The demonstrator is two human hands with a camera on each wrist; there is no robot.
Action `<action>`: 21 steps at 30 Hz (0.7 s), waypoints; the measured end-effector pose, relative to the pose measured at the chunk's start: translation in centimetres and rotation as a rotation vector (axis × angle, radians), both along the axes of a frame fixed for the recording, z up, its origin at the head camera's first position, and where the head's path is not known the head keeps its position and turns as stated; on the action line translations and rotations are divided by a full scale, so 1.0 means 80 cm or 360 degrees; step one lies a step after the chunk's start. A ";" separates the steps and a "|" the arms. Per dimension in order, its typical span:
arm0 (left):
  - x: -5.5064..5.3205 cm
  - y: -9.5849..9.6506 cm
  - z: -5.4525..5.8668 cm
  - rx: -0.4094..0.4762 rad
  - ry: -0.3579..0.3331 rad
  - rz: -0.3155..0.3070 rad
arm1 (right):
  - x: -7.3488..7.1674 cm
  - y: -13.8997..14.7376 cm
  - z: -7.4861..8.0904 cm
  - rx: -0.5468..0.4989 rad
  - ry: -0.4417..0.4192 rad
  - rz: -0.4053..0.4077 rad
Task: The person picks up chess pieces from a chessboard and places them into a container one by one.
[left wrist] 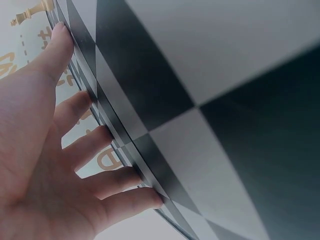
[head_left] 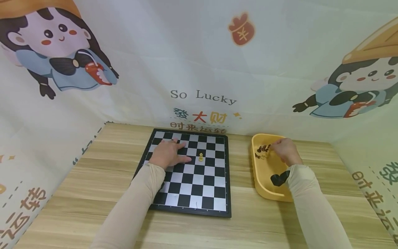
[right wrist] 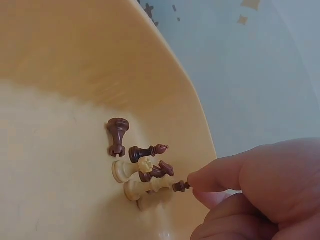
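Observation:
My left hand (head_left: 168, 154) rests on a black-and-white chessboard (head_left: 199, 180), fingers spread and fingertips touching its squares, as the left wrist view also shows. A cream chess piece (head_left: 200, 157) stands upright on the board, right of that hand; it looks like a king (left wrist: 31, 12). Over the far part of a yellow tray (head_left: 258, 188), my right hand (head_left: 284, 151) has its fingers curled. Its thumb and forefinger pinch the tip of a dark brown chess piece (right wrist: 181, 186), whose lower part is hidden. Beside it lie a brown rook (right wrist: 118, 136), a brown bishop (right wrist: 147, 152) and a cream rook (right wrist: 131, 170).
The board and tray sit on a wood-grain table (head_left: 242, 221), the tray to the right. A printed cloth (head_left: 199, 69) hangs behind and at both sides. A black wrist device (head_left: 280, 178) is at my right wrist, above the tray.

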State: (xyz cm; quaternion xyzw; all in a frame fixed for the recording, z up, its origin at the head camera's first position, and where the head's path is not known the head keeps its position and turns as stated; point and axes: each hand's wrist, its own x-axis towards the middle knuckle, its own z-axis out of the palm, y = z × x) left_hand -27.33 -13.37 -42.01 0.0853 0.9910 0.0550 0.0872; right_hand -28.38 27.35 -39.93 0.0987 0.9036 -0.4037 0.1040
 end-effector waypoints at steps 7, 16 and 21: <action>0.000 0.000 0.000 0.0005 0.0004 -0.0005 | 0.001 -0.004 0.003 0.0009 -0.0006 -0.0019; 0.000 0.000 -0.002 0.0016 0.0010 0.0015 | 0.006 -0.017 0.011 -0.0019 0.0068 0.0005; 0.000 0.001 -0.001 0.0008 0.0022 0.0014 | 0.010 -0.036 0.019 0.0042 0.0099 0.0049</action>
